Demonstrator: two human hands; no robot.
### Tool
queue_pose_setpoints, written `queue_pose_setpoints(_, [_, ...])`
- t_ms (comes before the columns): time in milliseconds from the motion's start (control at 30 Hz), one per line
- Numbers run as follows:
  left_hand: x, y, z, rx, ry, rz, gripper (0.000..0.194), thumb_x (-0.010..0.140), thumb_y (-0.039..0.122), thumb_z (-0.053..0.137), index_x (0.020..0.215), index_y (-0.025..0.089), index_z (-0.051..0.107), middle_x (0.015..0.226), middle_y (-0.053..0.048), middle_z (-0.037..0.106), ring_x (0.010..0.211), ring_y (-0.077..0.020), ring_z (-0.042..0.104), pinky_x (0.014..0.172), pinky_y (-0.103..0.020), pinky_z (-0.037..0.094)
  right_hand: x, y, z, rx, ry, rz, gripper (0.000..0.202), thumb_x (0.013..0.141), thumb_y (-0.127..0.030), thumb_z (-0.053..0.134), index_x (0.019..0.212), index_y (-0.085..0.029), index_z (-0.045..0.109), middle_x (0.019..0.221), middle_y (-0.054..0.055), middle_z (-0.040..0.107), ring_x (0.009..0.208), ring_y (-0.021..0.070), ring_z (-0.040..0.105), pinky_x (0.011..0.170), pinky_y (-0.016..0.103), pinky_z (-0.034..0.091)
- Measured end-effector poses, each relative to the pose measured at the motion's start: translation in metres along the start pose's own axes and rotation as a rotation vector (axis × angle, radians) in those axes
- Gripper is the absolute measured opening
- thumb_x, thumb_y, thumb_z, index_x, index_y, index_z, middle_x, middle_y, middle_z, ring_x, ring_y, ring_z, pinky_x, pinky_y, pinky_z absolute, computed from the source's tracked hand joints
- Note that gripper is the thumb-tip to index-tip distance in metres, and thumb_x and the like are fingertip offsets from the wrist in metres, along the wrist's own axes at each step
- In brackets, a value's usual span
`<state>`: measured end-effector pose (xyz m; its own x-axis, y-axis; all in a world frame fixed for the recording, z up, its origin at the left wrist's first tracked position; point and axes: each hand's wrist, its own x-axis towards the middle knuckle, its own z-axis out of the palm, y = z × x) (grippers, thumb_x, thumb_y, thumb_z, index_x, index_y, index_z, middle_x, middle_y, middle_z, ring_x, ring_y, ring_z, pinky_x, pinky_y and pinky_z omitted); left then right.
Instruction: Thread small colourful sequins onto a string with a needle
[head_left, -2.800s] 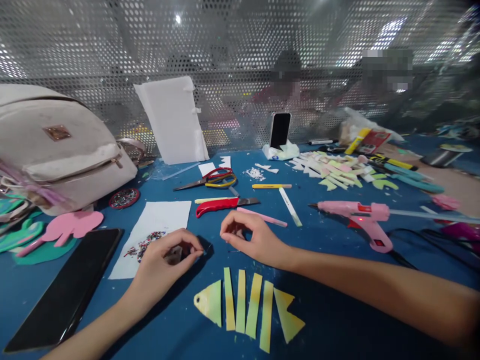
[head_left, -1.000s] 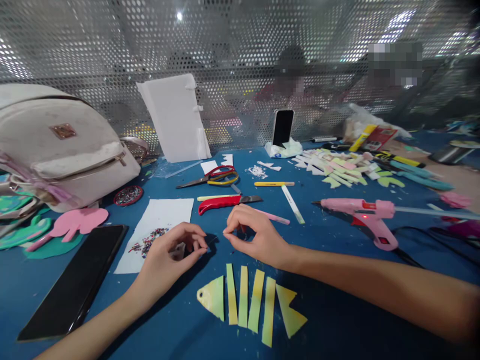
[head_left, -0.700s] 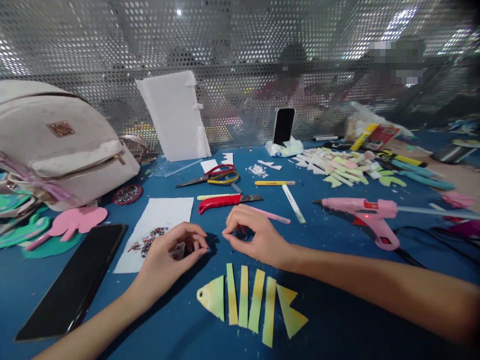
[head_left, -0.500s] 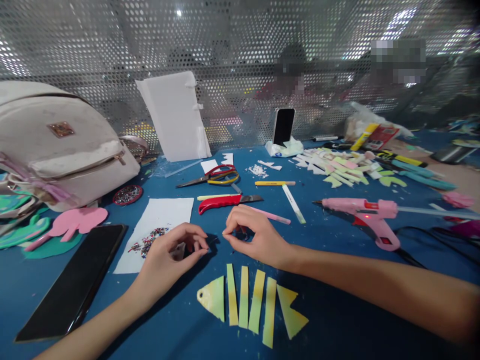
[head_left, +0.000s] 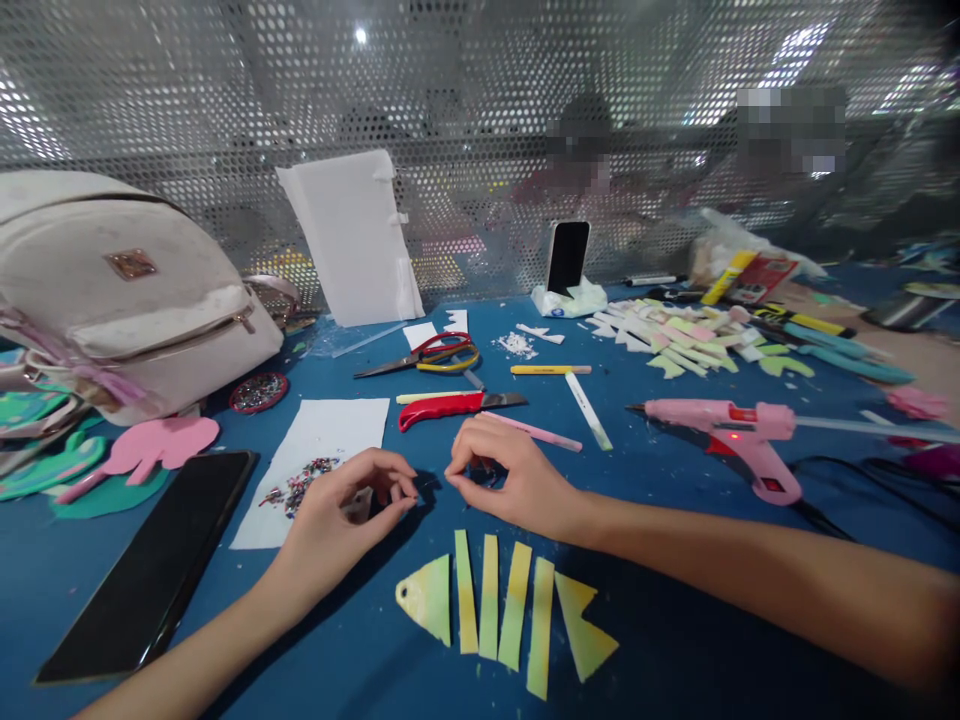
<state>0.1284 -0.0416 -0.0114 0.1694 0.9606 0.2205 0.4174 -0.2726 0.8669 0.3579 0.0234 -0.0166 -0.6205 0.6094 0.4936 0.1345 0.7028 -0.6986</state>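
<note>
My left hand (head_left: 349, 510) hovers over the right edge of a white sheet (head_left: 352, 425) with small multicoloured beads (head_left: 304, 482). Its fingers are curled, thumb and fingertips close together; anything between them is too small to make out. Facing it, my right hand (head_left: 514, 475) has thumb and index finger pinched, also with nothing I can make out. Below both hands lies a yellow-green fish shape in separate pieces: a head (head_left: 429, 600) with an eye hole, several strips (head_left: 516, 605) and a notched tail (head_left: 585, 625).
Behind my hands lie a red cutter (head_left: 442, 408), scissors (head_left: 431, 355) and markers (head_left: 551, 370). A pink glue gun (head_left: 739, 430) is at right, near foam scraps (head_left: 675, 335). At left are a dark tablet (head_left: 154, 565) and a backpack (head_left: 135, 290). A phone (head_left: 568, 257) stands behind.
The whole view has shifted very slightly. Both hands keep the same pose above the table, and the fish pieces lie as before.
</note>
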Motion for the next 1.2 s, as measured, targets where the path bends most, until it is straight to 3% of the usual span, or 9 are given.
queue_pose_setpoints(500, [-0.0002,-0.0001,-0.0011,0.049,0.036,0.016,0.004,0.089,0.023,0.066,0.092,0.023,0.069,0.085,0.000,0.073,0.073,-0.0136,0.068,0.068,-0.024,0.056,0.0005,0.0002,-0.0001,-0.022,-0.045,0.089,0.013,0.088,-0.009,0.061,0.082,-0.020,0.058,0.084,0.000,0.061,0.077,0.0134,0.052,0.068,0.026,0.041])
queue_pose_setpoints(900, [-0.0011,-0.0005,-0.0008,0.087,0.029,0.076,0.004,0.088,0.022,0.067,0.090,0.023,0.071,0.084,-0.001,0.074,0.074,-0.0150,0.069,0.068,-0.025,0.056,0.0038,0.0016,-0.0002,0.137,-0.152,0.156,0.006,0.087,-0.016,0.067,0.083,-0.018,0.063,0.083,0.000,0.061,0.070,0.0113,0.052,0.064,0.024,0.042])
queue_pose_setpoints(1200, [-0.0014,0.0051,0.0012,0.124,0.062,0.166,0.008,0.087,0.019,0.069,0.093,0.024,0.069,0.083,0.000,0.074,0.072,-0.0147,0.069,0.069,-0.025,0.057,0.0079,0.0038,-0.0047,0.316,-0.123,0.280,0.014,0.086,-0.026,0.071,0.081,-0.017,0.062,0.081,0.000,0.063,0.069,0.0115,0.054,0.064,0.024,0.044])
